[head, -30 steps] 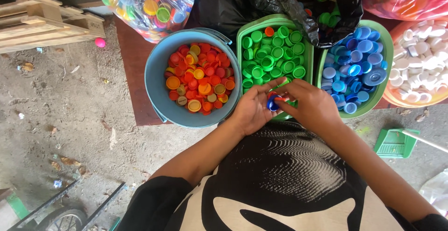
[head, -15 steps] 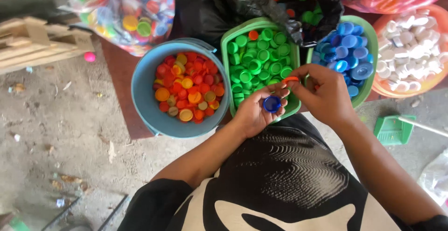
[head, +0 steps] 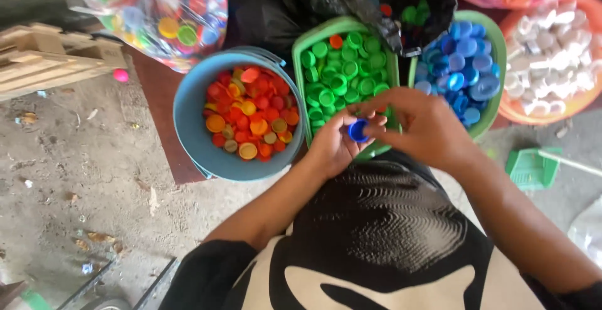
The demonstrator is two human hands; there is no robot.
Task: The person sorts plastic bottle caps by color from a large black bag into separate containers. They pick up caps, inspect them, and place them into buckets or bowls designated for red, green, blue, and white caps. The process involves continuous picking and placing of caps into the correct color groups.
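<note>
Bare, dusty concrete floor (head: 81,178) fills the left of the head view, gritty and littered with small scraps and dry leaf bits, and the person sits over it looking straight down at their own lap.

At the centre, a blue bottle cap (head: 358,130) is held up between both hands, just above the near rim of the green tub. The left hand (head: 332,147) cups it from below, palm up, with fingers curled around the cap. The right hand (head: 426,125) reaches in from the right, its fingertips pinched together on the cap's edge. Both hands are closed on this one cap and touch each other around it.

Just behind the hands stands a green rectangular tub (head: 300,78) full of green caps. To its left, touching it, is a round blue bucket (head: 188,122) holding red, orange and yellow caps. To its right is a second green tub (head: 498,65) heaped with blue caps. Farther right an orange basin (head: 533,119) holds white caps.

Behind the tubs, a black plastic bag (head: 282,9) lies open with mixed caps inside, and a clear plastic bag (head: 163,15) of mixed coloured caps sits at the upper left. A reddish-brown board (head: 160,109) lies under the bucket. Pale wooden slats (head: 44,59) rest at the far left, with one pink cap (head: 120,75) on the floor beside them. A small green dustpan (head: 530,169) lies on the floor to the right.
</note>
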